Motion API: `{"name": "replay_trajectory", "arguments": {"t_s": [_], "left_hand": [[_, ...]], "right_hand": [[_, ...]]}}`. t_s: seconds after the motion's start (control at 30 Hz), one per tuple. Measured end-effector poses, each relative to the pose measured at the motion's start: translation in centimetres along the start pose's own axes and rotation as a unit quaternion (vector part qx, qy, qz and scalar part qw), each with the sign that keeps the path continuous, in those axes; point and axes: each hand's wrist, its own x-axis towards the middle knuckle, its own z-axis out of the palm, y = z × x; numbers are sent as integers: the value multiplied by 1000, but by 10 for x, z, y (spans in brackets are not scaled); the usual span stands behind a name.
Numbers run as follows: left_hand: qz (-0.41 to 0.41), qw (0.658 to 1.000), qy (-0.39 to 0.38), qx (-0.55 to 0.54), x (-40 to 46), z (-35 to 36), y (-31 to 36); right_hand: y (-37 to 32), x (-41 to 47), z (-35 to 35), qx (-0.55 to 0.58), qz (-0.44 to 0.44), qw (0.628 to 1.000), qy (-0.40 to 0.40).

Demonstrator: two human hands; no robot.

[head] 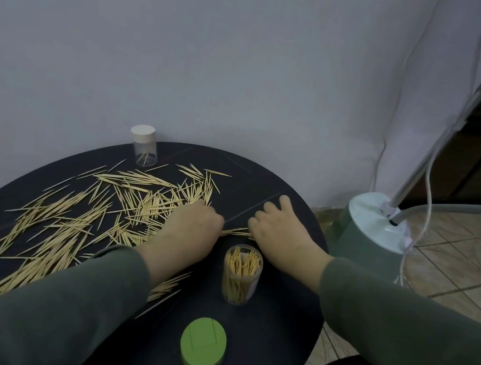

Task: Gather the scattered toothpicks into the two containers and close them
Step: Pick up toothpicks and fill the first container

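Several toothpicks lie scattered over the left half of a round black table. My left hand and my right hand meet at the table's middle, each pinching one end of a small bundle of toothpicks. Just in front of them stands an open clear container, about half full of upright toothpicks. Its green lid lies near the front edge. A second clear container with a white lid on it stands at the back, with only a few toothpicks inside.
A grey wall runs close behind the table. To the right, on the tiled floor, stands a pale green appliance base with a metal pole and white hoses. A dark doorway lies beyond it.
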Motion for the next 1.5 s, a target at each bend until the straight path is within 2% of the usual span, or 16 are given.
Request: {"name": "replay_trajectory", "arguments": {"t_s": [0.13, 0.23, 0.37, 0.43, 0.5, 0.57, 0.7, 0.83, 0.93, 1.1, 1.37, 1.5], "left_hand": [[-19, 998, 27, -46, -8, -3, -4], [-34, 996, 36, -80, -12, -8, -5], [-75, 980, 53, -179, -18, -17, -3], [-102, 960, 65, -253, -20, -21, -2], [-122, 933, 76, -330, -21, -24, -2], [-135, 900, 88, -404, -22, -28, -2], [-150, 800, 99, -572, -33, -37, 2], [-150, 704, 98, -688, -49, -46, 9], [-139, 669, 82, -725, -59, -48, 14], [-141, 673, 54, -724, -65, -38, 28], [-107, 730, 36, -674, -68, -33, 21], [-91, 760, 19, -643, -71, -28, 18]], "right_hand": [[-1, -1, 0, 101, 36, 994, 18], [3, -2, 3, 230, 84, 968, 58], [12, -6, 2, 408, 153, 895, 98], [16, -8, 0, 498, 176, 844, 100], [18, -11, -4, 605, 185, 768, 100], [20, -15, -13, 670, 170, 714, 112], [17, -21, -28, 752, 135, 628, 147], [11, -26, -32, 793, 95, 580, 160], [13, -31, -32, 800, 37, 584, 129], [16, -33, -21, 791, -2, 608, 68], [21, -37, -13, 778, -27, 624, 59], [25, -40, -12, 753, -47, 654, 51]]}}
